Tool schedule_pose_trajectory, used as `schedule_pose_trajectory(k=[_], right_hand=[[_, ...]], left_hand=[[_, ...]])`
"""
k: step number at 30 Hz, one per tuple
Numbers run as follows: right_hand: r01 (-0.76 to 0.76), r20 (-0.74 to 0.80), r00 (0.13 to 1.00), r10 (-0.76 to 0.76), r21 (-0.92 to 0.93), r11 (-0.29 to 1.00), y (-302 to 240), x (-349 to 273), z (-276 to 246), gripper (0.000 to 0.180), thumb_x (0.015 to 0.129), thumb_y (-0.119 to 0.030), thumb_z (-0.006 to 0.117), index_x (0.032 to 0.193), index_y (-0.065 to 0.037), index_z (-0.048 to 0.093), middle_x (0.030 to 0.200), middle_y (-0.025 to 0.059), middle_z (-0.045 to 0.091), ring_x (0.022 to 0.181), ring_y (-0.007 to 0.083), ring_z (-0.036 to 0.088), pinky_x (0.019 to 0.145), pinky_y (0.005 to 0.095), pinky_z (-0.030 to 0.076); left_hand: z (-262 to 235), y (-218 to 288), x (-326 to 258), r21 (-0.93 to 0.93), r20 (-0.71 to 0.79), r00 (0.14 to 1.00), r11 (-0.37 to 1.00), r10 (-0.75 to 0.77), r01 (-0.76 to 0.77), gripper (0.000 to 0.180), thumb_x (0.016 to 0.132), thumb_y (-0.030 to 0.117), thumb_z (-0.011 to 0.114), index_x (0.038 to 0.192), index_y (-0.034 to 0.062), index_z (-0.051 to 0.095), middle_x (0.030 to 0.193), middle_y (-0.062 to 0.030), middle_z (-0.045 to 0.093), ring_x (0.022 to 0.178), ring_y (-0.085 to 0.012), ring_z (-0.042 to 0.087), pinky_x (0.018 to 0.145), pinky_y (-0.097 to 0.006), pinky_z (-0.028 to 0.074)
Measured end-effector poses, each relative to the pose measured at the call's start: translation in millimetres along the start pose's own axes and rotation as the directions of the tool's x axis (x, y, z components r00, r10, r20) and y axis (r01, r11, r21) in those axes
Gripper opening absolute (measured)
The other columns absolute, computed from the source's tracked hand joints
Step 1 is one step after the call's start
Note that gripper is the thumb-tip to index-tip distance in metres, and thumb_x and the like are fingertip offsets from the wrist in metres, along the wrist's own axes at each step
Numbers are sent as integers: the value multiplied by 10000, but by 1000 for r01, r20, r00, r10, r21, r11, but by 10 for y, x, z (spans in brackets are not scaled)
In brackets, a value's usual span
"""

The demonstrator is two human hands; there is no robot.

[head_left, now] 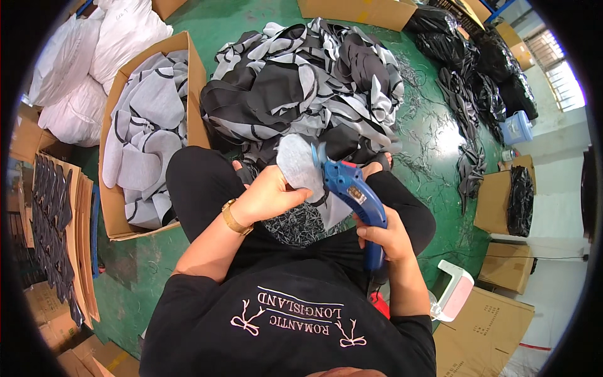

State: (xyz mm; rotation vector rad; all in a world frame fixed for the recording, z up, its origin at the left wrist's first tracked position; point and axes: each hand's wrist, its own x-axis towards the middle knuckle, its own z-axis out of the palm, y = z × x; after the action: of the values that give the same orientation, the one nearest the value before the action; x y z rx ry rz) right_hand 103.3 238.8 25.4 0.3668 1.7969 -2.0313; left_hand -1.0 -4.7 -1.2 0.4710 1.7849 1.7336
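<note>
The left hand point(267, 191) pinches a grey fabric piece point(301, 166) between thumb and fingers, holding it up over the person's lap. The right hand point(384, 235) is wrapped tight around the handle of a blue cutter point(355, 191), whose head touches the piece's right edge. A gold watch point(233, 218) sits on the left wrist. Below the piece, dark trimmings point(298, 226) lie on the lap. Just beyond the piece, a heap of black and grey fabric point(301, 81) covers the green floor point(433, 132). Left of the piece stands an open box point(116, 207) filled with grey cut pieces point(147, 125), and farther left of that, white sacks point(94, 56). Well to the right of the piece, black bundles point(483, 63) trail across the floor, with another box point(502, 201) holding black fabric near them. A white stool point(453, 290) stands lower right of the cutter.
</note>
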Motion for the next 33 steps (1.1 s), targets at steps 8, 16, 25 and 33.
schedule_pose_trajectory(k=[8,16,25,33], right_hand=[[315,-182,924,-337,-140,939,-204,349,162,399,679,-148,779,981,7,569,795,34,550,648,113,547,590,244,460],[303,-137,920,-366,-342,890,-153,425,285,412,683,-112,771,1029,-1,576,784,14,591,675,90,558,622,250,477],[158,79,980,-184,259,953,213,134,-156,447,676,-313,710,919,26,549,687,72,544,578,161,544,537,264,439],[-36,244,969,-30,261,965,294,79,-123,353,618,-138,701,912,23,591,642,79,535,526,175,523,507,273,433]], left_hand=[[208,-142,9,-259,118,990,965,73,-41,370,821,-31,598,1186,1,547,1042,-20,633,916,-81,583,776,-258,485],[355,5,122,-625,-89,995,775,47,-92,350,851,44,664,1186,22,565,1108,-26,625,1012,-114,575,898,-288,455],[11,63,263,-682,-169,980,705,107,-195,344,855,70,672,1181,42,568,1057,-1,632,942,-95,590,856,-264,468],[-11,59,283,-702,-115,984,690,139,-179,400,866,93,658,1237,25,526,1143,-53,621,1032,-145,586,905,-317,460]])
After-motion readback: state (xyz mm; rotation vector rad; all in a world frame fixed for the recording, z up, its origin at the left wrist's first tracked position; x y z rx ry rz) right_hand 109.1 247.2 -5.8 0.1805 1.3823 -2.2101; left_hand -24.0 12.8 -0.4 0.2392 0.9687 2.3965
